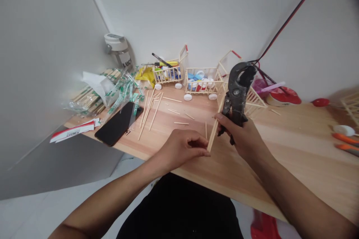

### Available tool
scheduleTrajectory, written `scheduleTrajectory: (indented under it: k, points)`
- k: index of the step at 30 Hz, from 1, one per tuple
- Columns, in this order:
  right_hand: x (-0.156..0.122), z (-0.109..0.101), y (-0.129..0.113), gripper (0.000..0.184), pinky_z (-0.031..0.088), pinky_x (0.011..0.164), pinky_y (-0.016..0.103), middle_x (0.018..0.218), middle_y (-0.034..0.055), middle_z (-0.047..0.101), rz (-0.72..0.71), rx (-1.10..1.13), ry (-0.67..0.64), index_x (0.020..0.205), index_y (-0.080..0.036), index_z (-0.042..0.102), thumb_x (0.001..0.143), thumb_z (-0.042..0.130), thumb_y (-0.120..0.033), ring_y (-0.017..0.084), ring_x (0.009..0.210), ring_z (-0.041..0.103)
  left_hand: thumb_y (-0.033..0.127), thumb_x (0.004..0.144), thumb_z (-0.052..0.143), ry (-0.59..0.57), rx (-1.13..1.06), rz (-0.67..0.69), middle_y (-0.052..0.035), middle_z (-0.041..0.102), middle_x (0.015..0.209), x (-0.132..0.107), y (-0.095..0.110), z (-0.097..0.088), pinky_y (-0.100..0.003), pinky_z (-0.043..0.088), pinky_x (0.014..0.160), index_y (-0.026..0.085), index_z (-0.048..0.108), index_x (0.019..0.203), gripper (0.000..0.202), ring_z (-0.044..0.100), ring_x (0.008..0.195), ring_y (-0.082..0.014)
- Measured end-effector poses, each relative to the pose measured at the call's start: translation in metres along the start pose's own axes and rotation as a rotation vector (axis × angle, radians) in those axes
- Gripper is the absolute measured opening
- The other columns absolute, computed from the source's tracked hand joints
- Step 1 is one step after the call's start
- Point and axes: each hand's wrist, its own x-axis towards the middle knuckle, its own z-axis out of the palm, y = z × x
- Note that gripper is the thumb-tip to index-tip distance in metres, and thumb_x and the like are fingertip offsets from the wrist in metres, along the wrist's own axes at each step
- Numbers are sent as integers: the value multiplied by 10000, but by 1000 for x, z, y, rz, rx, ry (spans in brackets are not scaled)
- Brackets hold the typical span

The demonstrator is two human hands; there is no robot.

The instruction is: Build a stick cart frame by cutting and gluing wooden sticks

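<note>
My left hand (182,147) pinches the lower end of a few thin wooden sticks (214,134) lying side by side. The thumb of my right hand (244,134) presses on the same sticks higher up. That hand is also closed around a black tool (237,93) with a curved head and visible screws; its exact kind is unclear. Short cut stick pieces (181,123) lie scattered beyond my left hand, with longer loose sticks (146,114) to their left. Behind the tool, a partly hidden stick frame (256,99) rests on the table.
Two small stick carts, one left (168,78) and one right (200,82), stand by the wall holding bottle caps. A phone (114,127), bagged sticks (89,97) and a jar (119,50) occupy the left. Orange-handled pliers (347,143) lie right. A red-black cable (291,15) hangs at right.
</note>
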Motion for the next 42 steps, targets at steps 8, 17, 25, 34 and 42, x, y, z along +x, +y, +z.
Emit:
scheduleTrajectory:
  k: [8,17,25,34,42]
  points:
    - [2,4,3,370,268,343,229,593,-9,572,31,139,50,709,-197,575,767,729,-528,108,481,492,330,947,596,150,487,529,-46,739,850,-2,-19,5,-237,514,785,172,709,887,204,676,834,-143]
    - [0,2,5,384,287,352,223,603,-11,575,34,120,21,676,-195,580,807,696,-537,98,478,463,336,880,692,99,357,374,-66,735,880,-3,-9,3,-258,525,772,149,723,946,201,665,819,-155]
    - [-7,8,-3,394,295,369,227,600,4,584,7,24,17,656,-179,611,788,705,-538,106,494,470,366,825,713,39,-311,-109,-82,752,801,24,7,5,-260,546,668,113,703,965,289,712,730,-165]
    - [-5,5,-3,375,441,571,273,613,10,604,-84,-123,-30,641,-187,604,826,657,-509,147,602,560,429,738,778,-12,-392,-131,-26,660,596,30,4,6,-197,451,514,99,694,784,343,594,520,-97]
    - [6,-18,-7,542,486,619,315,714,48,625,-203,-151,-260,977,-163,689,880,518,-668,187,668,595,371,791,758,142,-386,-48,-15,663,622,15,14,-37,-197,463,596,102,681,784,280,600,570,-79]
